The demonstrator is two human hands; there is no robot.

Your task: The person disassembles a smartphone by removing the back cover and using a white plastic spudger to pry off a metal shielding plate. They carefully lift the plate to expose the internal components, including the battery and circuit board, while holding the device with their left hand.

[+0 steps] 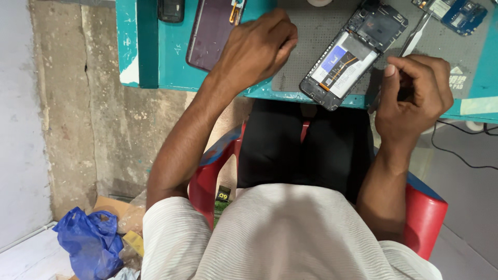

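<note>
Fingers [415,67] of right hand [412,96] pinch tweezers [415,36] beside opened phone [353,54].

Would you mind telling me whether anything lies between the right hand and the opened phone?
Nothing visible does. The right hand sits just beside the opened phone on the grey mat, with only bare mat between them.

Left hand [257,49] curled, right hand [415,96] pinched.

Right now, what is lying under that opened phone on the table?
The opened phone lies on a grey work mat, which rests on the teal table. The mat directly beneath the phone is covered. The right hand holding tweezers hides the mat's near edge.
</note>
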